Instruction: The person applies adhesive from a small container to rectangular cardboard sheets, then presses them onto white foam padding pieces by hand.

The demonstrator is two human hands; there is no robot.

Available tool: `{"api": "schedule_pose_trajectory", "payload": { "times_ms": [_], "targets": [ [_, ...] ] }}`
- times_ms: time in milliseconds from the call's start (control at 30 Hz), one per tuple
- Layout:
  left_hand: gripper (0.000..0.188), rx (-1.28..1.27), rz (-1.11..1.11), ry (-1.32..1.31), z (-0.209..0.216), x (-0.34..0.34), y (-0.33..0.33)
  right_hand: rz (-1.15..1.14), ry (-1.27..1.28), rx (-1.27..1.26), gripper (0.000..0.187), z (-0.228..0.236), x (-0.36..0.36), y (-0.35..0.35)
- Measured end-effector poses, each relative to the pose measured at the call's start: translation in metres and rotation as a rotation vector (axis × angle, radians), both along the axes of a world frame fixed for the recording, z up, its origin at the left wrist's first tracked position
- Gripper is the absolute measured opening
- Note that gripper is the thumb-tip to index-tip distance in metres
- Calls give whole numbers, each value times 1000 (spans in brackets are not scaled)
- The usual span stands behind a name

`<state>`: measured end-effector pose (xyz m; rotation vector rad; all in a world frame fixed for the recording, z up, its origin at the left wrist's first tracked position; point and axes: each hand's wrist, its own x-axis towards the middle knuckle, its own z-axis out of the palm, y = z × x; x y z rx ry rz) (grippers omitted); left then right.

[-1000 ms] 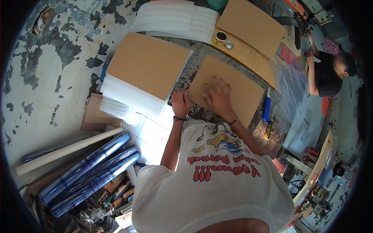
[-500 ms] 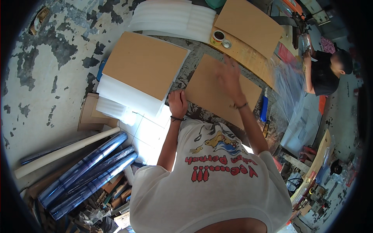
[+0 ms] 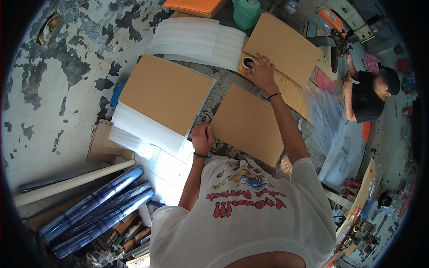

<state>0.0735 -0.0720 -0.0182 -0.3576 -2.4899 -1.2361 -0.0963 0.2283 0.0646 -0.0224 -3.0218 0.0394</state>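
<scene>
A brown board [image 3: 250, 123] lies on the worn dark table [image 3: 213, 100] in front of me. My left hand [image 3: 203, 139] rests at the table's near edge, by the left corner of this board. Its thumb stands apart from the fingers, and I see nothing in it. My right hand [image 3: 262, 73] reaches to the far side, its fingers spread and bent just right of a small yellow can [image 3: 247, 63] with a dark inside. The small round silvery thing beside the can is hidden under this hand.
Another brown board [image 3: 167, 94] lies on white foam sheets [image 3: 149, 129] at left. More foam [image 3: 196, 42] and a brown board [image 3: 283, 47] lie at the far side. Clear plastic film [image 3: 328, 105] is at right, near a person [image 3: 368, 96]. Wrapped rolls [image 3: 91, 203] lean lower left.
My right hand has moved from above the middle board to the far side, beside the yellow can. My left hand stays by the board's corner. The whole view has shifted slightly.
</scene>
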Motion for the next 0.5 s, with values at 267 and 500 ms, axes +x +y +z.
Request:
{"api": "schedule_pose_trajectory", "payload": {
  "times_ms": [267,500],
  "targets": [
    [5,-2,-21,18,-3,-2,-1,-18,-18,-45,48,2,0,-3],
    [5,9,-5,3,-2,1,0,-94,100,-466,54,16,-4,10]
  ]
}}
